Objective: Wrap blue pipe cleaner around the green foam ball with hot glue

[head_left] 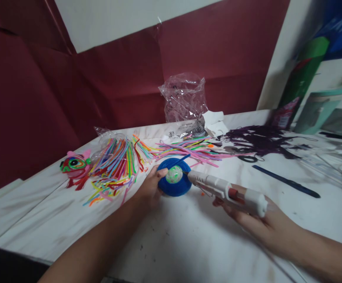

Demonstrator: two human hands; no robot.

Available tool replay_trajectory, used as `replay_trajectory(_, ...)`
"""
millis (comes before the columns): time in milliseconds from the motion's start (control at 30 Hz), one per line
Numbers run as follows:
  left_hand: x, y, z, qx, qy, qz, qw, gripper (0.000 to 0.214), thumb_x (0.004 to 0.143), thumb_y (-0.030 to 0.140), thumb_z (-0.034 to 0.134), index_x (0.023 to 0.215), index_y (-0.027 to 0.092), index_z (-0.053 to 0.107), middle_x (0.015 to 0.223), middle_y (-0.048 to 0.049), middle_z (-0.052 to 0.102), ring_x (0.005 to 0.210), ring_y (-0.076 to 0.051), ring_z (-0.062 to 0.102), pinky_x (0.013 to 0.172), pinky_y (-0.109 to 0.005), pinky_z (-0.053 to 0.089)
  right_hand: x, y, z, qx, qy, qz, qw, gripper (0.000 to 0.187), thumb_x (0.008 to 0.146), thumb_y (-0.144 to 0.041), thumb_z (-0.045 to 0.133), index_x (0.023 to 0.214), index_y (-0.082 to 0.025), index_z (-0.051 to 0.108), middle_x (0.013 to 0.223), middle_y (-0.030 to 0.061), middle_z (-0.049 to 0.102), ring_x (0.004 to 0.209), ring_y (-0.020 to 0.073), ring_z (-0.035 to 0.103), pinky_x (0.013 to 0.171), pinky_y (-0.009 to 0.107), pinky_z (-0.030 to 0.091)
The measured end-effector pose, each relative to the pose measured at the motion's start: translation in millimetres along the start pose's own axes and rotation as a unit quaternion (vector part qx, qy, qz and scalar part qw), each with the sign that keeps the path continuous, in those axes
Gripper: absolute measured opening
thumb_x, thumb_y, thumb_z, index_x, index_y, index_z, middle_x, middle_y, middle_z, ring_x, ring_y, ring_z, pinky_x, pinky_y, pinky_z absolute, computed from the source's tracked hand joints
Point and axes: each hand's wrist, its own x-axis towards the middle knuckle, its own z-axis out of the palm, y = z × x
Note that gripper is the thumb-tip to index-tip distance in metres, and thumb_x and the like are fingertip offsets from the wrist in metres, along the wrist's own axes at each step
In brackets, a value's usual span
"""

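Note:
My left hand is closed on the left edge of a blue disc, its thumb lying on the upper face. In the disc's middle is a pale green and whitish round patch. A short blue strip sticks up past the disc's far edge. My right hand grips a white hot glue gun with a reddish part near its back. The gun's nozzle points left, close to the disc's right side; whether it touches cannot be made out. A cord runs down from below the gun.
Colourful pipe cleaners spread along the table's back, some in clear plastic. A lion-head figure sits at left. Dark purple strands, black scissors and a dark blue strip lie at right, near a green cup.

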Motion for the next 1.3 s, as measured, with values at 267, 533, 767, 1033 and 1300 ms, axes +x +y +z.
replay_trajectory(267,-3.1,-1.1,3.6,0.013,-0.015,0.013,1.000,0.056,0.072,0.034,0.074,0.123,0.019,0.058,0.116,-0.0120,0.071,0.107,-0.034,0.067,0.090,-0.046,0.052,4.4,-5.1,-2.9,0.010,0.004,-0.023,1.000,0.015,0.091,-0.024,0.055,0.095,-0.022,0.069,0.088,0.0044,0.077,0.078,0.0196,0.073,0.068,0.023,0.059)
replay_trajectory(533,-5.3,-1.2,3.2,0.017,-0.007,0.006,1.000,0.053,0.074,0.033,0.073,0.123,0.020,0.057,0.121,-0.0118,0.070,0.108,-0.035,0.067,0.090,-0.047,0.053,10.0,-13.7,-3.4,0.007,0.011,-0.027,1.000,0.013,0.086,-0.021,0.055,0.087,-0.021,0.068,0.078,0.0038,0.076,0.067,0.0182,0.071,0.059,0.022,0.058)
replay_trajectory(767,-3.5,-2.1,1.2,0.006,-0.010,0.013,1.000,0.048,0.075,0.031,0.073,0.120,0.019,0.058,0.122,-0.0128,0.070,0.110,-0.036,0.067,0.090,-0.048,0.053,4.1,-3.3,-1.0,0.012,0.001,-0.027,1.000,0.015,0.090,-0.021,0.053,0.090,-0.023,0.067,0.081,0.0028,0.075,0.069,0.0181,0.070,0.060,0.022,0.057)
replay_trajectory(1033,-2.7,-3.7,-1.7,-0.001,-0.003,0.020,1.000,0.052,0.076,0.033,0.074,0.124,0.020,0.060,0.115,-0.0117,0.073,0.104,-0.034,0.068,0.087,-0.046,0.054,-0.5,0.4,-1.1,0.000,-0.017,-0.010,1.000,0.014,0.092,-0.025,0.051,0.093,-0.022,0.065,0.084,0.0052,0.076,0.070,0.0202,0.071,0.053,0.023,0.054)
replay_trajectory(1300,0.8,-4.4,-1.0,0.006,-0.009,0.019,1.000,0.051,0.074,0.032,0.073,0.121,0.019,0.059,0.116,-0.0118,0.072,0.109,-0.034,0.067,0.091,-0.046,0.052,2.0,-4.2,-2.8,0.010,0.009,-0.035,0.999,0.014,0.091,-0.021,0.053,0.093,-0.024,0.066,0.086,0.0027,0.077,0.073,0.0173,0.072,0.062,0.021,0.056)
